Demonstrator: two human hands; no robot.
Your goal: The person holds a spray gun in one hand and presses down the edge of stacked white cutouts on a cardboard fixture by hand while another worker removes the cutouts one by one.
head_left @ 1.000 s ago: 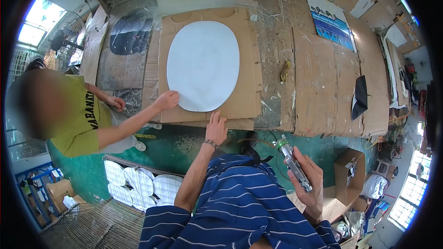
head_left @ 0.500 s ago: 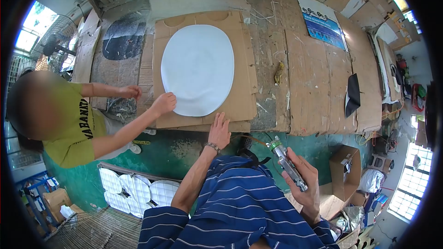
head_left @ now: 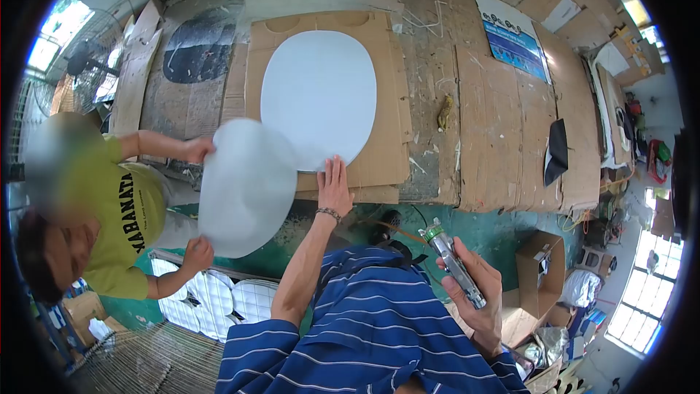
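A white oval sheet (head_left: pixel 321 95) lies flat on brown cardboard (head_left: pixel 390 102) on the worktable. My left hand (head_left: pixel 335 188) rests at its lower edge, fingers stretched out and fingertips touching the rim. In my right hand (head_left: pixel 475 281), wrapped by the fingers, is a silver spray gun (head_left: pixel 453 261) with a green ring near its nozzle end. It is held in front of my body, off the table. To the left, a co-worker's two hands (head_left: pixel 198 149) hold a second white oval sheet (head_left: pixel 248 190) in the air, partly over the first one's lower left edge.
A wire rack (head_left: pixel 208 295) with several white oval pieces stands below the table's left part. An open cardboard box (head_left: pixel 543 273) is on the floor at right. On the table lie a black folded piece (head_left: pixel 556 153) and a blue printed sheet (head_left: pixel 514 47).
The co-worker has lifted a white oval sheet off the cardboard and swung it left, uncovering another beneath. My left hand has moved slightly up and left onto the edge. The spray gun stays almost still.
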